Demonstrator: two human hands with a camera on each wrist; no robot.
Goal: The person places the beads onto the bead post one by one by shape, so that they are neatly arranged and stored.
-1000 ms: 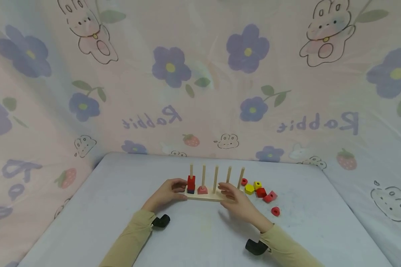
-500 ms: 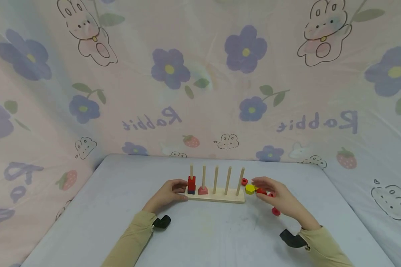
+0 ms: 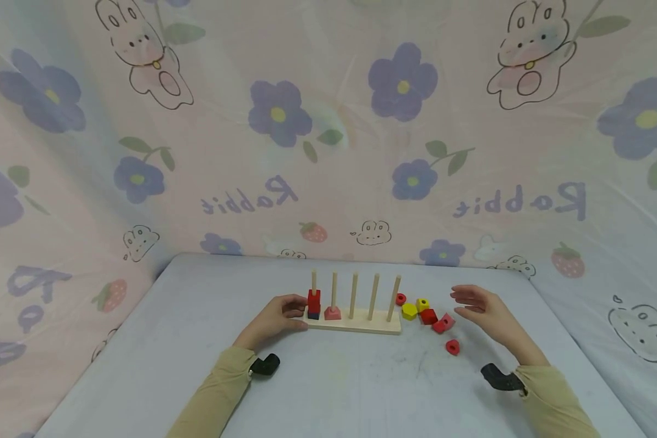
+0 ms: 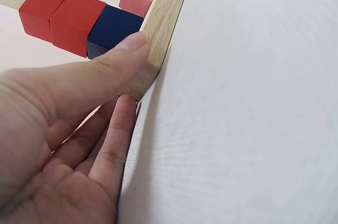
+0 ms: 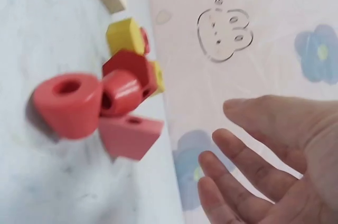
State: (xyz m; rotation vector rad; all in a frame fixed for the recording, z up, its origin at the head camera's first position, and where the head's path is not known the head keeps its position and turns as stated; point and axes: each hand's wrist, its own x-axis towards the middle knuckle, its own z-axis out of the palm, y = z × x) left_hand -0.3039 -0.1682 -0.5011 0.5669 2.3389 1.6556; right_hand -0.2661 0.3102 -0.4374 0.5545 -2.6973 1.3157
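My left hand [image 3: 274,317] holds the left end of a wooden peg board [image 3: 356,324], its thumb lying on the base in the left wrist view. Two red blocks [image 4: 79,23] sit over a navy block [image 4: 116,26] on the leftmost peg. A pink trapezoid block [image 3: 333,314] is on the second peg, and the other three pegs are bare. My right hand [image 3: 484,310] hovers at the right with nothing in it, fingers apart and loosely bent. Nearest to it lie the pink block [image 5: 129,137] and the red rounded-triangle block [image 5: 68,105].
Loose beads lie right of the board: a yellow hexagon [image 3: 409,312], a second yellow block [image 3: 423,303], a red block [image 3: 429,316] and a small red ring [image 3: 401,298]. A patterned cloth [image 3: 328,152] hangs behind the white table [image 3: 328,389].
My right hand has moved from the board's right part, over the loose blocks, to the right of them. The left hand has stayed at the board's end.
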